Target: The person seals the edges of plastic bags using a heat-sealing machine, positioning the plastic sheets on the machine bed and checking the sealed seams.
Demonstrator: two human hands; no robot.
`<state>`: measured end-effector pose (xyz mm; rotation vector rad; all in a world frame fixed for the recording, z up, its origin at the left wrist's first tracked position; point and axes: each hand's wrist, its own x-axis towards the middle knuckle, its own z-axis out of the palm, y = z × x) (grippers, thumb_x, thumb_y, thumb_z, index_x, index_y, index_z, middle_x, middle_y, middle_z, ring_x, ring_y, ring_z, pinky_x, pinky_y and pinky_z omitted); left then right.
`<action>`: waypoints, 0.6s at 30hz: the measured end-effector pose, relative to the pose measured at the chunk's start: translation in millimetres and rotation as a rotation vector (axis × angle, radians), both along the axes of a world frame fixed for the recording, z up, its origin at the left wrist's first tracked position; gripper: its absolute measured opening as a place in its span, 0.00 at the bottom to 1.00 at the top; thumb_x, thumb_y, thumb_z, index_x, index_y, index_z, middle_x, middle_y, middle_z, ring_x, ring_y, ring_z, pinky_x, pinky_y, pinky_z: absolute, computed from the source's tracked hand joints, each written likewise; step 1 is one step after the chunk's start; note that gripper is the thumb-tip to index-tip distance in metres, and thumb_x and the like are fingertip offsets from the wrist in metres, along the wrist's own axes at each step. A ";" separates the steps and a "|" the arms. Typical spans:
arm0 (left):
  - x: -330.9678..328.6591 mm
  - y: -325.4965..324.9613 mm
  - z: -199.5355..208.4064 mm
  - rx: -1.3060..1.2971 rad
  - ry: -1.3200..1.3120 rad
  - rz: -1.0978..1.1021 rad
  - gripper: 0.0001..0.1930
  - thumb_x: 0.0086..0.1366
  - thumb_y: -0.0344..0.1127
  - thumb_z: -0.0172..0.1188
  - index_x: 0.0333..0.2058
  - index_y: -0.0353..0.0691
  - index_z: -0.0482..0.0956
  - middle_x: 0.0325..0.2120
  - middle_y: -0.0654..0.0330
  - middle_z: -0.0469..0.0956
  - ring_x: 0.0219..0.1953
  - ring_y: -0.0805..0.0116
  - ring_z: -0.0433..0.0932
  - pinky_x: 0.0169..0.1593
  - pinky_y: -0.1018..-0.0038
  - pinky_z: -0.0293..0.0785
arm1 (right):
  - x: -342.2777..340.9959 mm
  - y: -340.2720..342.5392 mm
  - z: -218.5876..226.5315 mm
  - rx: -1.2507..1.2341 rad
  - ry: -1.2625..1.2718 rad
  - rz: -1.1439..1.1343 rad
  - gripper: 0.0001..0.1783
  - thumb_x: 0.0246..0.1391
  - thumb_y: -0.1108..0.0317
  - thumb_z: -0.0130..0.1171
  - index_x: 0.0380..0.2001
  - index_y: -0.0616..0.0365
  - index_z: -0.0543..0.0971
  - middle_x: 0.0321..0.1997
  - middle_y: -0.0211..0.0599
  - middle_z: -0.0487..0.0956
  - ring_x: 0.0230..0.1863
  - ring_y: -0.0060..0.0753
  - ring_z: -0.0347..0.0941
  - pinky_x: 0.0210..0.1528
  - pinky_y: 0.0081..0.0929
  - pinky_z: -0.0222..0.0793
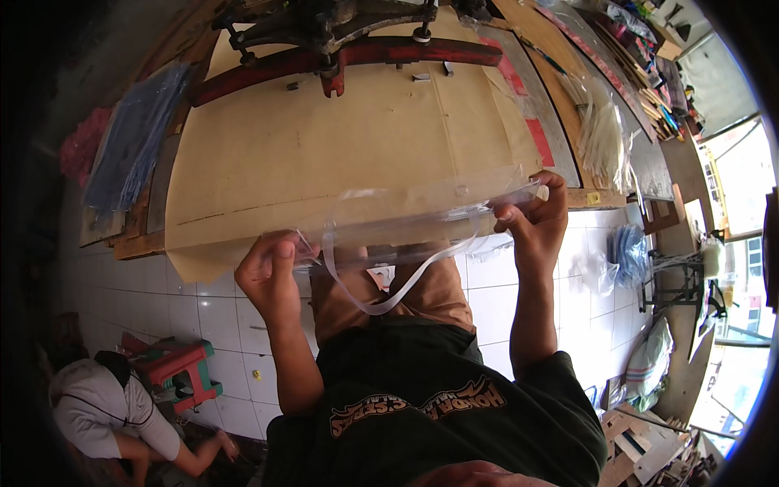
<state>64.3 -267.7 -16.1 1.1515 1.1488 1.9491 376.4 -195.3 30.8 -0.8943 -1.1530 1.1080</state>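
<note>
A clear plastic bag (pixel 406 213) with a whitish strap handle (pixel 381 308) is stretched between my hands, over the near edge of the workbench. My left hand (pixel 272 261) pinches its left end, thumb raised along the plastic. At the other end, my right hand (pixel 537 213) grips the top corner between thumb and fingers. The strap hangs in a loop below the bag, toward my lap. Beneath and beyond lies a brown paper sheet (pixel 324 154) covering the bench top, its near left corner drooping past the edge.
A red metal bar (pixel 422 50) of a machine spans the far side of the paper. Blue plastic sheets (pixel 138 134) lie at left, whitish strips (pixel 602 134) at right. At lower left a person (pixel 118 406) crouches near a red and green stool (pixel 182 369).
</note>
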 end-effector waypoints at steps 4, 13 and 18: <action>3.1 -2.3 3.8 0.047 0.018 0.025 0.10 0.69 0.31 0.63 0.40 0.27 0.82 0.33 0.55 0.81 0.35 0.66 0.82 0.39 0.64 0.87 | 10.0 2.6 -4.4 0.084 -0.012 0.108 0.21 0.45 0.72 0.80 0.33 0.61 0.74 0.38 0.43 0.85 0.37 0.27 0.81 0.38 0.23 0.76; 1.6 -4.7 3.6 0.067 -0.005 0.018 0.12 0.70 0.34 0.64 0.40 0.27 0.82 0.33 0.54 0.81 0.33 0.66 0.82 0.37 0.66 0.85 | 31.0 9.9 -9.8 0.131 -0.020 0.220 0.17 0.42 0.74 0.80 0.29 0.63 0.79 0.42 0.42 0.84 0.43 0.26 0.79 0.41 0.24 0.75; 3.1 -9.1 1.6 0.027 -0.056 0.026 0.12 0.70 0.34 0.63 0.40 0.27 0.82 0.34 0.53 0.82 0.34 0.65 0.83 0.37 0.65 0.86 | 15.2 3.2 1.8 0.111 -0.024 0.138 0.11 0.45 0.83 0.73 0.33 0.66 0.82 0.45 0.44 0.82 0.41 0.26 0.80 0.39 0.23 0.78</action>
